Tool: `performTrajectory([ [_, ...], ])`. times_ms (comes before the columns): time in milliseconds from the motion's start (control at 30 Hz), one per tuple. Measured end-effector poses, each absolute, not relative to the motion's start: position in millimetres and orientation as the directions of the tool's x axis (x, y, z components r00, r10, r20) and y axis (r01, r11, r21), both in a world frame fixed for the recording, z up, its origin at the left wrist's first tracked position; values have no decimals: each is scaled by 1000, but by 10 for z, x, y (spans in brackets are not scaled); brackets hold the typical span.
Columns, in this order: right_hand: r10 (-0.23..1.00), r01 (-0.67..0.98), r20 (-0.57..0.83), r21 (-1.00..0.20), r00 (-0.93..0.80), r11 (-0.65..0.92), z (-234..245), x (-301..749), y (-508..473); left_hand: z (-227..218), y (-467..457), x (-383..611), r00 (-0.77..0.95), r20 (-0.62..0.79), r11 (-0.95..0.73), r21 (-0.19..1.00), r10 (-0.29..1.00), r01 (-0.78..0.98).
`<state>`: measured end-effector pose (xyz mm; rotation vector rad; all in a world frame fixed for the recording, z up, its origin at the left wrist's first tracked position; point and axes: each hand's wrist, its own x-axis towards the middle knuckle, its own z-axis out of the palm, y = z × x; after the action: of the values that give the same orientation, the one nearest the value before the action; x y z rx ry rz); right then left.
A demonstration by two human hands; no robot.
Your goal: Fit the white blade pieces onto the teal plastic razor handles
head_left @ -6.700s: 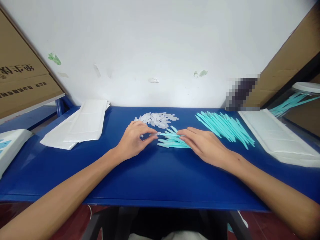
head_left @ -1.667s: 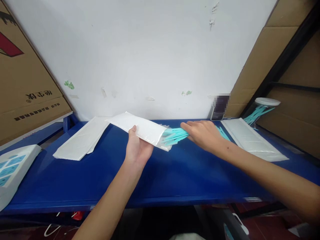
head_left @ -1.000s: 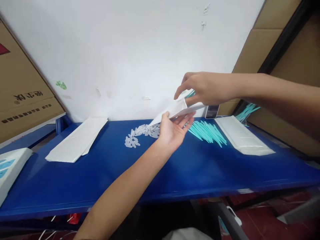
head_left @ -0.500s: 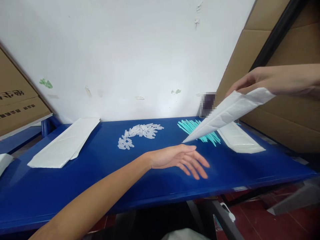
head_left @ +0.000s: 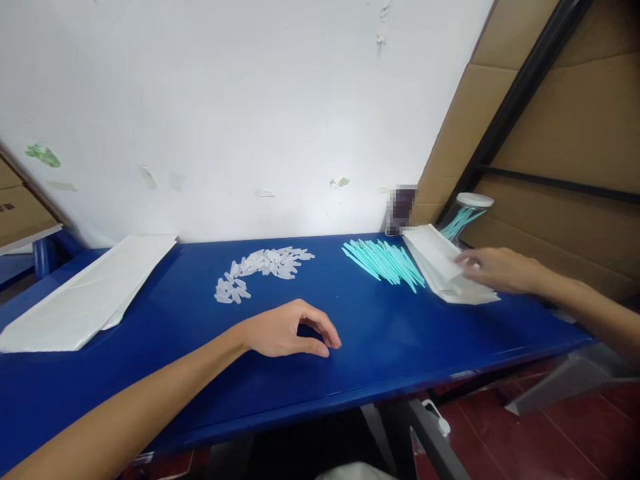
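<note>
From the head view I see my left hand [head_left: 293, 330] above the near middle of the blue surface [head_left: 350, 363], its fingers loosely curved, parted from the thumb and free of any object. My right hand [head_left: 500, 268] lies at the right, its fingers touching the right edge of a white envelope [head_left: 440, 257]; blur keeps me from telling whether they grip it. That envelope lies over the right-hand envelopes [head_left: 473, 295], tilted slightly across them. Just left of these, turquoise sticks [head_left: 385, 263] form a slanted heap. Left of centre I note translucent pieces [head_left: 270, 262], spread in a curved pile that trails toward the near left. Further envelopes [head_left: 95, 293] overlap at the far left. Behind the right-hand envelopes stands a lidded jar [head_left: 463, 223] containing more turquoise sticks; a dark, pixelated object [head_left: 403, 210] leans near the white wall [head_left: 225, 120].
</note>
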<state>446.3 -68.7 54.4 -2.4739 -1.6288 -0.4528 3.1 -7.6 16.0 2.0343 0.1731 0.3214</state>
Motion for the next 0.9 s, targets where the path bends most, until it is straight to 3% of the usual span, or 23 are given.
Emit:
performTrajectory([
  [100, 950, 958, 118, -13, 287, -288, 497, 4470, -676, 9, 15, -44, 877, 328, -735, 677, 351, 41],
  [200, 979, 981, 91, -85, 184, -176, 607, 4253, -546, -96, 169, -153, 816, 475, -895, 434, 328, 107],
  [333, 986, 988, 165, -139, -37, 60, 620, 3704, -280, -87, 356, -352, 709, 573, -889, 425, 410, 171],
  [400, 973, 993, 230, -106, -19, 45, 533, 3454, -150, -75, 428, -493, 666, 598, -883, 416, 445, 216],
  [533, 993, 998, 116, 60, 19, -26, 336, 3160, 61, -115, 514, -807, 606, 634, -877, 327, 481, 353],
  [667, 991, 976, -29, 177, 133, -126, 270, 3052, 215, -130, 525, -978, 494, 693, -843, 343, 524, 413],
  [900, 979, 978, -155, 178, 134, -106, 341, 2911, 348, -135, 493, -958, 593, 692, -895, 185, 411, 405],
])
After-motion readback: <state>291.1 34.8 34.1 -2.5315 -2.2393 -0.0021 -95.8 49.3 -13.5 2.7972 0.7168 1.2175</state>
